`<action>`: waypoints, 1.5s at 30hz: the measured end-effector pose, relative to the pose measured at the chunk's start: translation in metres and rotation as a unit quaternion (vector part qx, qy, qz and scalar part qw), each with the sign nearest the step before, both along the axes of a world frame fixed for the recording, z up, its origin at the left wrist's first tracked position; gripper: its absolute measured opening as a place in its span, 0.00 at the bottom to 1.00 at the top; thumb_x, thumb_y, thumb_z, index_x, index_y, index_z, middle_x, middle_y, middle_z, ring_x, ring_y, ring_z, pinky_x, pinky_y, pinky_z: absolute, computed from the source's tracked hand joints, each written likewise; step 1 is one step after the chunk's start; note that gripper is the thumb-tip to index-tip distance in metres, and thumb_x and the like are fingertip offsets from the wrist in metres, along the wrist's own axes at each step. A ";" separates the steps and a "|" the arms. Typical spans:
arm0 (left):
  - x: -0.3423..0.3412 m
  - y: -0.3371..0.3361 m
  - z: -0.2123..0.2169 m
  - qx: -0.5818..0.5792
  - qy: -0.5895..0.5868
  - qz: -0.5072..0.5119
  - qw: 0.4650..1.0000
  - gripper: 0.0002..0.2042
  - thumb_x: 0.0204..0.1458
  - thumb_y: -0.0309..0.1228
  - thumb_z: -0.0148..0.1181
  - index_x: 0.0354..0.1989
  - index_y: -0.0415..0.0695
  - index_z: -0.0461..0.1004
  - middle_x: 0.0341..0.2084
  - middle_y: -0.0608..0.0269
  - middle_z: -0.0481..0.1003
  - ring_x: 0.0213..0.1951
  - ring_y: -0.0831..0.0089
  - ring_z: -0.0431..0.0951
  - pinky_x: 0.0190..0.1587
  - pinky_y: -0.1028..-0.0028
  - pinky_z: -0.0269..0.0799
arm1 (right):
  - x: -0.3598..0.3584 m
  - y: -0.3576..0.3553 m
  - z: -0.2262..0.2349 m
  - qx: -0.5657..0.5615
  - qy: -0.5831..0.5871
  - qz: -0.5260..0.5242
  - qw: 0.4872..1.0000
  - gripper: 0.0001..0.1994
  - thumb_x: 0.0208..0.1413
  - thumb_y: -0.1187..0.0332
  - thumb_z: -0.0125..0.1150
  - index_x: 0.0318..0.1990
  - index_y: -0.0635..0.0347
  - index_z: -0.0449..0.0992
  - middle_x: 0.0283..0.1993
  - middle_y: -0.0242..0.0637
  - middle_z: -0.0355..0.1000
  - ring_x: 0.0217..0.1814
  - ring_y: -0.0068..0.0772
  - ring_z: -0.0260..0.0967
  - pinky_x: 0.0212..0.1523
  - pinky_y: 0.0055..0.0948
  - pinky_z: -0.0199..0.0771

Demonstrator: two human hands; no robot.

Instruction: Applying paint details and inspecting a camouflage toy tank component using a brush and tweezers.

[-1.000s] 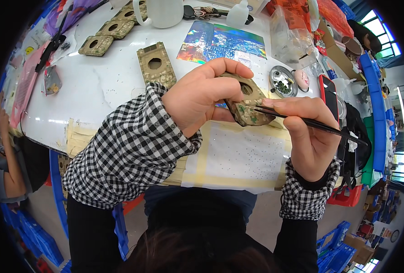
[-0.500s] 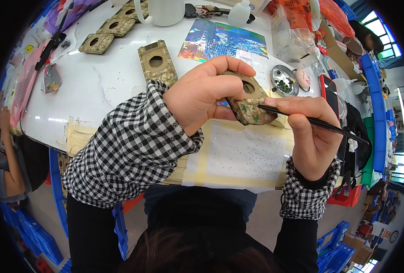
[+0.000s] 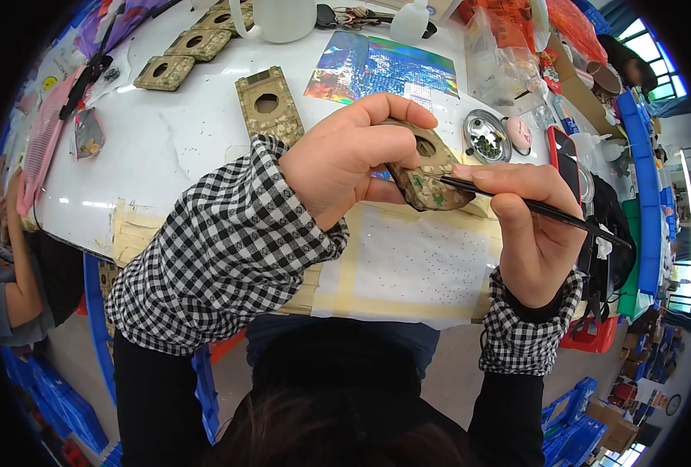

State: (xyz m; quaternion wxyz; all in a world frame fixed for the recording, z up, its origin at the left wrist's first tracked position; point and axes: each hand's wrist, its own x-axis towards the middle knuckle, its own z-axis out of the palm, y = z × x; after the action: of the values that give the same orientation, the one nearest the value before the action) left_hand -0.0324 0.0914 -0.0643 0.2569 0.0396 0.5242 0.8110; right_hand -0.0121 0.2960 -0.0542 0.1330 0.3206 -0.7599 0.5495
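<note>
Between the fingers and thumb of my left hand (image 3: 353,152) is a camouflage-patterned model tank hull (image 3: 437,173), tilted, with a round hole in its top; my fingers cover part of it. My right hand (image 3: 536,226) pinches a thin black paintbrush (image 3: 548,208); its fine tip meets or hovers just over the hull's surface, I cannot tell which. Under both hands lies a white paper sheet (image 3: 408,265) dotted with tiny dark specks and edged with yellowish tape. A second camouflaged hull (image 3: 268,107) rests on the table beyond my left wrist.
More hulls (image 3: 163,72) stand in a row at the far left. Beyond my hands are a shiny holographic sheet (image 3: 380,68), a frosted mug (image 3: 285,19) and a small white bottle (image 3: 410,22). At right sit a round dish with dark green bits (image 3: 486,138) and a red-edged phone (image 3: 564,161).
My hands, the hull and the brush stay almost where they were, with only a tiny shift. At the far left, another person's arm has moved slightly.
</note>
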 end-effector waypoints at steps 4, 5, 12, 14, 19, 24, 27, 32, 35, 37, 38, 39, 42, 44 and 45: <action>0.000 0.000 0.000 -0.001 0.002 0.000 1.000 0.18 0.51 0.26 0.48 0.53 0.41 0.62 0.45 0.58 0.70 0.45 0.73 0.74 0.47 0.71 0.74 | 0.000 -0.001 -0.001 -0.004 -0.003 0.001 1.000 0.07 0.53 0.74 0.62 0.37 0.68 0.78 0.37 0.40 0.77 0.37 0.25 0.72 0.41 0.22 0.70; -0.001 -0.001 0.000 0.007 -0.003 -0.002 1.000 0.18 0.50 0.26 0.50 0.51 0.40 0.63 0.43 0.58 0.69 0.44 0.72 0.74 0.47 0.70 0.75 | 0.000 -0.001 -0.001 -0.004 -0.004 0.001 1.000 0.07 0.53 0.74 0.62 0.37 0.68 0.78 0.37 0.40 0.77 0.37 0.26 0.72 0.41 0.23 0.70; -0.002 -0.002 0.001 0.027 -0.015 -0.007 1.000 0.19 0.48 0.27 0.53 0.50 0.39 0.62 0.41 0.59 0.67 0.44 0.72 0.72 0.46 0.69 0.76 | 0.000 -0.001 -0.001 -0.011 -0.010 0.002 1.000 0.07 0.53 0.73 0.62 0.37 0.69 0.78 0.37 0.40 0.77 0.38 0.26 0.72 0.42 0.23 0.70; -0.001 -0.002 0.002 0.026 -0.014 -0.006 1.000 0.19 0.48 0.27 0.53 0.50 0.39 0.62 0.41 0.59 0.67 0.44 0.72 0.72 0.46 0.69 0.76 | 0.000 -0.001 -0.001 -0.014 -0.010 0.002 1.000 0.07 0.53 0.73 0.62 0.37 0.69 0.78 0.37 0.40 0.77 0.38 0.26 0.72 0.42 0.23 0.70; -0.001 -0.001 0.002 0.021 -0.015 -0.003 1.000 0.19 0.48 0.27 0.54 0.50 0.39 0.62 0.41 0.59 0.67 0.44 0.72 0.72 0.47 0.69 0.75 | 0.000 -0.001 -0.001 -0.014 -0.011 0.003 1.000 0.07 0.54 0.73 0.62 0.37 0.69 0.77 0.37 0.40 0.77 0.38 0.26 0.73 0.42 0.23 0.70; -0.001 -0.001 0.002 0.022 -0.015 -0.004 1.000 0.19 0.48 0.27 0.54 0.50 0.39 0.62 0.41 0.60 0.67 0.44 0.73 0.72 0.47 0.69 0.75 | 0.001 0.000 0.001 0.007 -0.008 0.004 1.000 0.08 0.56 0.72 0.59 0.37 0.69 0.76 0.38 0.42 0.76 0.40 0.30 0.73 0.45 0.26 0.71; -0.001 -0.002 0.003 0.021 -0.014 -0.003 1.000 0.19 0.48 0.27 0.54 0.50 0.39 0.63 0.41 0.60 0.67 0.43 0.73 0.72 0.47 0.69 0.75 | 0.002 0.001 0.003 0.049 0.005 0.009 0.999 0.09 0.60 0.70 0.54 0.37 0.71 0.72 0.39 0.46 0.75 0.44 0.38 0.74 0.50 0.33 0.72; -0.001 -0.001 0.002 0.021 -0.015 0.002 1.000 0.20 0.48 0.28 0.54 0.50 0.39 0.63 0.40 0.60 0.67 0.42 0.73 0.73 0.46 0.70 0.75 | 0.002 0.001 0.005 0.056 0.008 0.007 0.998 0.10 0.60 0.70 0.55 0.37 0.71 0.72 0.39 0.46 0.75 0.44 0.38 0.74 0.50 0.33 0.72; -0.001 0.000 0.001 0.021 -0.013 0.003 1.000 0.20 0.48 0.28 0.54 0.50 0.39 0.63 0.40 0.60 0.67 0.42 0.73 0.73 0.45 0.70 0.75 | 0.002 0.002 0.005 0.055 0.008 0.007 0.998 0.10 0.60 0.70 0.55 0.37 0.71 0.72 0.39 0.46 0.75 0.44 0.38 0.74 0.50 0.33 0.72; -0.001 0.000 0.001 0.018 -0.013 0.003 1.000 0.20 0.48 0.28 0.54 0.51 0.39 0.63 0.40 0.60 0.68 0.42 0.73 0.73 0.45 0.70 0.75 | 0.002 0.000 0.002 0.016 -0.001 0.001 1.000 0.08 0.56 0.72 0.60 0.37 0.69 0.76 0.38 0.42 0.76 0.41 0.30 0.73 0.45 0.26 0.71; -0.001 0.000 0.001 0.018 -0.011 0.003 1.000 0.20 0.47 0.28 0.54 0.51 0.39 0.63 0.39 0.60 0.68 0.41 0.73 0.73 0.45 0.70 0.75 | 0.001 0.000 0.001 -0.004 -0.005 -0.001 1.000 0.07 0.53 0.73 0.62 0.37 0.69 0.77 0.38 0.41 0.77 0.39 0.27 0.73 0.43 0.23 0.71; -0.001 0.000 0.001 0.017 -0.011 0.003 1.000 0.20 0.47 0.28 0.54 0.51 0.39 0.63 0.39 0.60 0.68 0.41 0.73 0.73 0.45 0.70 0.75 | 0.001 0.000 0.001 -0.006 -0.008 -0.002 1.000 0.07 0.54 0.73 0.62 0.37 0.68 0.77 0.38 0.40 0.77 0.39 0.26 0.73 0.43 0.23 0.70; -0.001 0.000 0.001 0.018 -0.011 0.001 1.000 0.20 0.47 0.28 0.54 0.50 0.39 0.63 0.39 0.61 0.67 0.41 0.74 0.72 0.45 0.70 0.75 | 0.000 0.002 0.001 -0.007 -0.009 -0.007 1.000 0.07 0.54 0.72 0.62 0.37 0.68 0.77 0.38 0.40 0.77 0.39 0.26 0.72 0.44 0.23 0.70; 0.000 -0.001 0.002 0.022 -0.011 0.001 1.000 0.20 0.48 0.28 0.54 0.50 0.39 0.63 0.40 0.61 0.67 0.42 0.74 0.72 0.46 0.70 0.75 | -0.001 0.003 0.002 -0.007 0.004 -0.009 1.000 0.08 0.55 0.72 0.61 0.38 0.69 0.76 0.38 0.40 0.76 0.40 0.26 0.72 0.44 0.23 0.70; 0.000 0.000 0.003 0.024 -0.011 0.003 1.000 0.20 0.48 0.28 0.54 0.50 0.39 0.63 0.40 0.61 0.67 0.42 0.74 0.72 0.46 0.70 0.75 | 0.000 0.004 0.002 -0.020 -0.005 -0.005 1.000 0.08 0.56 0.72 0.60 0.38 0.69 0.76 0.38 0.40 0.76 0.40 0.27 0.72 0.45 0.23 0.70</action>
State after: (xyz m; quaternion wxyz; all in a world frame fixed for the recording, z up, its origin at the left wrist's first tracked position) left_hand -0.0325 0.0910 -0.0616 0.2590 0.0354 0.5021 0.8243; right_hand -0.0123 0.2998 -0.0519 0.1383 0.3108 -0.7510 0.5659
